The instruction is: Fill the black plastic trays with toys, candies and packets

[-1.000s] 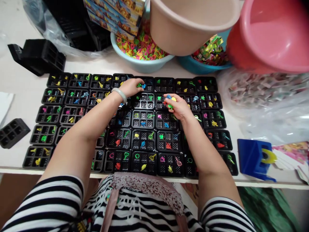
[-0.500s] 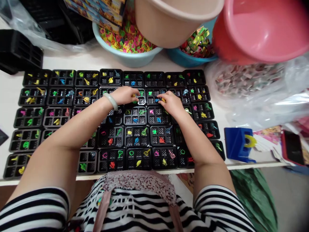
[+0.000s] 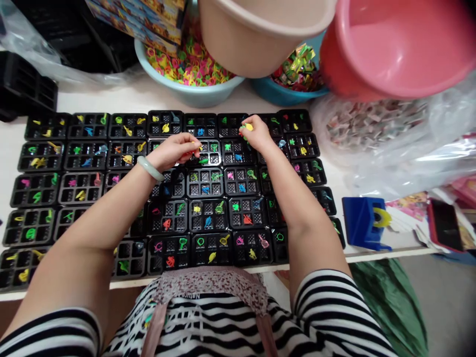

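- On the left, the left hand (image 3: 174,150) has drawn back slightly, its grip pinched narrow on a thin yellow piece (image 3: 200,148).
- Just below those fingertips — a green piece (image 3: 204,161) now lies free in the second-row tray (image 3: 213,158).
- Next along, a blue piece (image 3: 238,157) sits released in the neighbouring tray (image 3: 249,158), so that one's been served.
- Rightmost, the right hand (image 3: 258,133) has swung up to the far row — grip closed round a round yellow piece (image 3: 249,127), red and green peeking out.
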`<state>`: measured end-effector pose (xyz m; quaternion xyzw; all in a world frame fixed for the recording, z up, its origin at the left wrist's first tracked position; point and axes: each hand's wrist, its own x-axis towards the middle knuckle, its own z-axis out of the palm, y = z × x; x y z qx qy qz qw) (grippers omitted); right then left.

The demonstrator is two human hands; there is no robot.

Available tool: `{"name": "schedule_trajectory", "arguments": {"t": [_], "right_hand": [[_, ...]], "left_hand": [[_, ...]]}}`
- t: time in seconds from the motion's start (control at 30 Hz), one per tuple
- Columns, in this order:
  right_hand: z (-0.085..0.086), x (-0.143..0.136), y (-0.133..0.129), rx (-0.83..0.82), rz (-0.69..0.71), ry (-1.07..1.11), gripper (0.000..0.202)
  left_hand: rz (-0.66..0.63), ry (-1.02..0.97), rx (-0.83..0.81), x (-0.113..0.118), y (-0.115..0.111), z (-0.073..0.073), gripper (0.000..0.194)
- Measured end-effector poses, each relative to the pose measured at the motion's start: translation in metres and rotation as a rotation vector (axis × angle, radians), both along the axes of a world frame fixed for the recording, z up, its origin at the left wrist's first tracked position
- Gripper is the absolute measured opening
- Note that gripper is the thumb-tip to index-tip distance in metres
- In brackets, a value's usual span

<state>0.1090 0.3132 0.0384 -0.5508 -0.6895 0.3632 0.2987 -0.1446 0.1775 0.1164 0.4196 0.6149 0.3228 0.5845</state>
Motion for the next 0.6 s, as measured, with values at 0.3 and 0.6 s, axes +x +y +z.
{"name": "schedule_trajectory", "arguments": {"t": [0.3,0.6], "right_hand": [[-0.003,-0.016,0.022,0.002,0.146,-0.109,0.019],[-0.006,-0.019,0.031,0.043,0.054,-0.043,0.008]], "left_hand": [[-0.003,-0.101,-0.029,-0.014,-0.007,-0.008,0.017],[-0.006,-0.143,-0.038,-0.012,-0.008,-0.011,0.014]]}}
